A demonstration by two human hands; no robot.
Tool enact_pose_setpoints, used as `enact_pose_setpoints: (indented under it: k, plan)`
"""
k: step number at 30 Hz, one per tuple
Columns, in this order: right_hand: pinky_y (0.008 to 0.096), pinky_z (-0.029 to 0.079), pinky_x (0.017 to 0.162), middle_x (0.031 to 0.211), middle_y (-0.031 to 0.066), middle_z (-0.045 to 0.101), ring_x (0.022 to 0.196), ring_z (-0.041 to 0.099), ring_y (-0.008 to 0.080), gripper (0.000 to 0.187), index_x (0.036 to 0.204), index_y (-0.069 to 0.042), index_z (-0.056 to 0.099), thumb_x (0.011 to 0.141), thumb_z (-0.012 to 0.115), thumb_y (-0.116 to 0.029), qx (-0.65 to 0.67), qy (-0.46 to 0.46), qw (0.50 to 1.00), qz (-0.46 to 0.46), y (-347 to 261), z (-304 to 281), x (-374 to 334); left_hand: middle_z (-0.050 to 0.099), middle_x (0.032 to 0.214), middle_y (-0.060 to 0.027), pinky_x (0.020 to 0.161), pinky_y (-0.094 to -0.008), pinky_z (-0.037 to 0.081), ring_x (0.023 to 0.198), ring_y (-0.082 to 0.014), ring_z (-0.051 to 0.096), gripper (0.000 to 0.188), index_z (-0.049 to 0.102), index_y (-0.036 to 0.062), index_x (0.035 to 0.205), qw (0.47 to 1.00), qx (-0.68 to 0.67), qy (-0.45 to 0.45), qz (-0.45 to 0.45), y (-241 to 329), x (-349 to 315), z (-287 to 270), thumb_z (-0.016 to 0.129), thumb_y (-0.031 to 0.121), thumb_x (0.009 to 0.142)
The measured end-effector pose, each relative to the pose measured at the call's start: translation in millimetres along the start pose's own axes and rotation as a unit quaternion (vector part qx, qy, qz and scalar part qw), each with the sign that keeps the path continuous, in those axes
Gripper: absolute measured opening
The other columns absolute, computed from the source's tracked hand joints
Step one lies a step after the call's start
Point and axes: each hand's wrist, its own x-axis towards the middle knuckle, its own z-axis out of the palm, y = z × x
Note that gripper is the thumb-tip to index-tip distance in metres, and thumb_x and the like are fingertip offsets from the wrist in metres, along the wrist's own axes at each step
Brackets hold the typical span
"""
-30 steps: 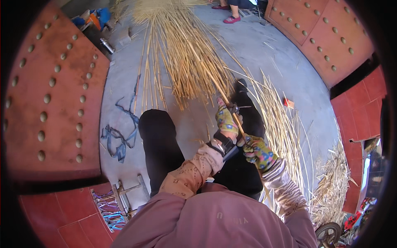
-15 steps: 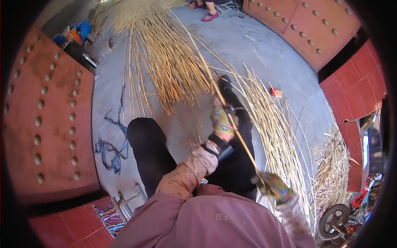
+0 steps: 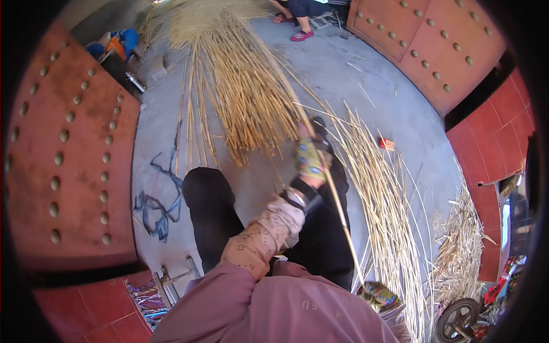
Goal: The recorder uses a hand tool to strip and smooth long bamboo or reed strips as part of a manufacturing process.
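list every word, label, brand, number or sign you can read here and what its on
None can be read reliably:
Mauve top: a few pale characters across the front, blurred and broken by folds; no whole word can be made out.
Left sleeve: small dark marks, too small to tell whether letters or pattern.
Small red packet: any print is too small to read.
Long stalk: no text visible.

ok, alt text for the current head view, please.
A long, thin tan stalk slants between a patterned-gloved left hand, farther forward, and a patterned-gloved right hand near the picture's bottom edge. Ahead, a dense fan of long golden-brown stalks spreads over a smooth grey floor; a looser pile of thin, pale stalks lies to the right.
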Motion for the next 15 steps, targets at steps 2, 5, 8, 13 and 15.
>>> enact_pose_setpoints:
  k: [2, 5, 8, 13, 15]
  plan:
    - [0.0203, 0.033, 0.038, 0.055, 0.0032, 0.044, 0.045, 0.044, 0.0094, 0.015, 0.088, -0.002, 0.055, 0.079, 0.045, -0.008, -0.164, -0.022, 0.979, -0.118, -24, 2, 17, 0.046, 0.056, 0.0011, 0.031, -0.0206, 0.033, 0.039, -0.0106, 0.045, 0.044, 0.05, 0.0098, 0.074, 0.996, -0.066, -0.001, -0.057, -16, -35, 18, 0.047, 0.054, 0.076]
    - [0.0176, 0.031, 0.038, 0.061, 0.0, 0.045, 0.046, 0.041, 0.0066, 0.017, 0.09, -0.004, 0.052, 0.082, 0.045, -0.018, 0.101, 0.032, 0.981, -0.164, -130, 53, 67, 0.041, 0.049, 0.0008, 0.031, -0.0226, 0.036, 0.037, -0.0108, 0.044, 0.035, 0.045, 0.0115, 0.074, 0.998, -0.055, -0.016, 0.011, -50, -47, 16, 0.047, 0.046, 0.079]
    - [0.0155, 0.028, 0.035, 0.067, -0.0007, 0.049, 0.044, 0.038, 0.0037, 0.021, 0.09, -0.005, 0.051, 0.083, 0.045, -0.024, -0.078, 0.037, 0.947, -0.308, -153, 77, 80, 0.043, 0.053, 0.0014, 0.033, -0.0208, 0.036, 0.039, -0.0094, 0.044, 0.036, 0.047, 0.0107, 0.074, 0.995, -0.083, -0.028, 0.041, -28, -39, 18, 0.046, 0.047, 0.08]
    - [0.0148, 0.027, 0.035, 0.075, 0.0026, 0.051, 0.044, 0.037, 0.0029, 0.032, 0.083, -0.006, 0.05, 0.076, 0.056, -0.036, -0.024, -0.004, 0.97, -0.244, -77, 63, 74, 0.046, 0.058, 0.0015, 0.035, -0.0201, 0.036, 0.042, -0.0079, 0.044, 0.03, 0.046, 0.013, 0.073, 0.986, -0.047, -0.11, 0.112, 92, 19, -18, 0.042, 0.04, 0.084]
    - [0.0162, 0.035, 0.04, 0.076, 0.0096, 0.055, 0.049, 0.045, 0.0053, 0.017, 0.08, 0.0, 0.053, 0.077, 0.056, -0.017, 0.074, -0.101, 0.972, -0.201, -47, 46, 55, 0.044, 0.053, 0.0017, 0.032, -0.0207, 0.033, 0.038, -0.0082, 0.042, 0.03, 0.046, 0.0139, 0.071, 0.966, -0.038, -0.118, 0.227, 99, 53, -39, 0.042, 0.04, 0.084]
